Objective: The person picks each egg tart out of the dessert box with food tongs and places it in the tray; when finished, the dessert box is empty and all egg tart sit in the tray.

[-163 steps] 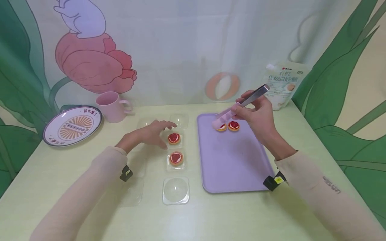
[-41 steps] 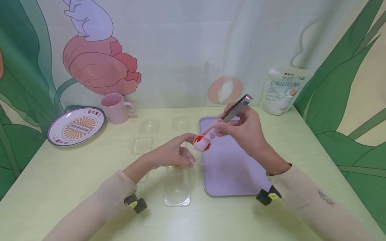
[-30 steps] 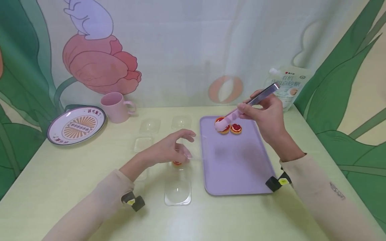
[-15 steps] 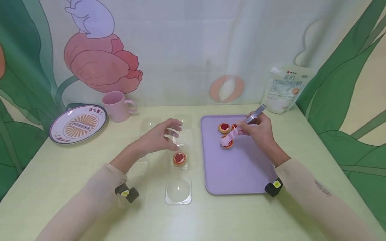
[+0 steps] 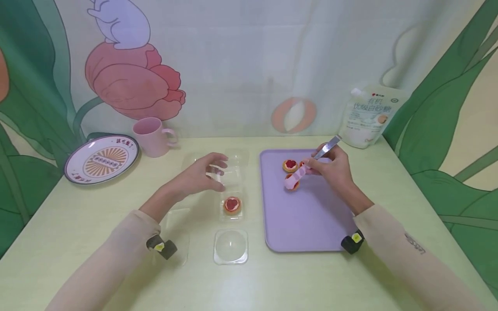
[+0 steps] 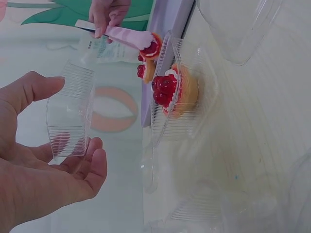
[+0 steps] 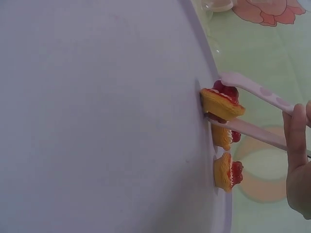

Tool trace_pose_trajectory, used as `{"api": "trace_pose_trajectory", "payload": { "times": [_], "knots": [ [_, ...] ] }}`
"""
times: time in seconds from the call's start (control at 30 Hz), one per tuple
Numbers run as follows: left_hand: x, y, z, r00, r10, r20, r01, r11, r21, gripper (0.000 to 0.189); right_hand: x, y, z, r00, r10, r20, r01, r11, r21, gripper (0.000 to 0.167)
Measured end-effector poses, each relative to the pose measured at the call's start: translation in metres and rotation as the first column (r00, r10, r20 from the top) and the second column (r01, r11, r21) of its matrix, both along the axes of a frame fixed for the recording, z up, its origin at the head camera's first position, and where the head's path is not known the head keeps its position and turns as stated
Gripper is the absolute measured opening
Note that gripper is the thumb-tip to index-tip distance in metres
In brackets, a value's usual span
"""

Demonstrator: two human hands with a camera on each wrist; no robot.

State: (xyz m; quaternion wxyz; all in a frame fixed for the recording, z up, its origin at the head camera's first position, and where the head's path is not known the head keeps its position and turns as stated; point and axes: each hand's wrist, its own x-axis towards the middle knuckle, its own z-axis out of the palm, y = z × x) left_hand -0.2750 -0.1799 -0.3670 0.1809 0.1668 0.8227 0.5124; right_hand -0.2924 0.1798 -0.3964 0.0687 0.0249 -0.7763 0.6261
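Note:
In the left wrist view, my left hand (image 6: pixel 53 160) holds a clear plastic box (image 6: pixel 73 111) between thumb and fingers, raised above the table. My right hand (image 5: pixel 334 168) grips tongs (image 5: pixel 327 147) with pink tips. Those tips stand on either side of a tart (image 7: pixel 221 104) with red topping, on the purple tray (image 5: pixel 307 220). Two more tarts sit behind it, one of them the left tart (image 5: pixel 289 165); the other is partly hidden by the tongs. Another tart (image 5: pixel 232 205) sits in a clear box on the table, below my left hand.
Several clear plastic boxes and lids, such as the round-domed lid (image 5: pixel 231 246), lie left of the tray. A pink mug (image 5: pixel 151 137) and a patterned plate (image 5: pixel 102 160) stand at the back left. A white pouch (image 5: pixel 369 116) stands at the back right.
The tongs carried a tart from beside my left hand rightward and down onto the tray, near the other two. My left hand drew back left and away, still holding the clear box.

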Motion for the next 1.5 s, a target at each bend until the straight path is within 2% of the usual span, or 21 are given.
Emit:
{"api": "trace_pose_trajectory", "payload": {
  "times": [0.17, 0.4, 0.6, 0.7, 0.83, 0.93, 1.07, 1.2, 1.33, 1.5],
  "knots": [
    [0.001, 0.0, -0.001, 1.0, 0.0, 0.011, 0.0, 1.0, 0.014, 0.072, 0.0, 0.003, 0.0, 1.0, 0.007, -0.021, -0.007, 1.0, -0.003, 0.042],
    [0.002, -0.002, -0.001, 0.999, 0.005, 0.032, -0.006, 1.0, 0.019, 0.072, 0.002, 0.007, 0.003, 0.998, -0.057, -0.034, 0.06, 0.992, 0.114, 0.042],
    [0.0, -0.002, -0.003, 0.999, -0.001, 0.04, 0.0, 1.0, 0.01, 0.072, 0.002, 0.01, 0.006, 0.997, -0.072, -0.01, 0.072, 0.997, 0.009, 0.04],
    [0.0, -0.002, -0.003, 0.999, -0.005, 0.042, 0.004, 1.0, 0.004, 0.073, 0.003, 0.013, 0.006, 0.997, -0.08, -0.009, 0.08, 0.996, 0.025, 0.037],
    [0.0, -0.002, -0.004, 0.999, -0.011, 0.048, 0.011, 1.0, -0.011, 0.073, 0.005, 0.017, 0.003, 0.995, -0.096, 0.005, 0.096, 0.991, 0.094, 0.038],
    [0.001, -0.002, -0.004, 0.998, -0.013, 0.054, 0.014, 1.0, -0.017, 0.073, 0.005, 0.019, 0.002, 0.995, -0.101, 0.022, 0.098, 0.991, 0.094, 0.042],
    [0.002, -0.001, -0.005, 0.998, -0.022, 0.06, 0.023, 1.0, -0.019, 0.073, 0.007, 0.02, 0.005, 0.994, -0.107, 0.029, 0.104, 0.99, 0.091, 0.038],
    [0.002, 0.0, -0.006, 0.997, -0.021, 0.075, 0.023, 0.999, -0.024, 0.073, 0.008, 0.019, 0.01, 0.994, -0.11, 0.001, 0.11, 0.992, 0.06, 0.035],
    [0.002, -0.001, -0.006, 0.996, -0.013, 0.087, 0.016, 0.999, -0.034, 0.074, 0.007, 0.013, 0.014, 0.994, -0.103, -0.043, 0.102, 0.995, -0.014, 0.035],
    [0.002, -0.001, -0.006, 0.996, -0.021, 0.083, 0.023, 0.999, -0.031, 0.073, 0.007, 0.003, 0.014, 0.991, -0.128, -0.038, 0.127, 0.991, -0.031, 0.036]
  ]
}}
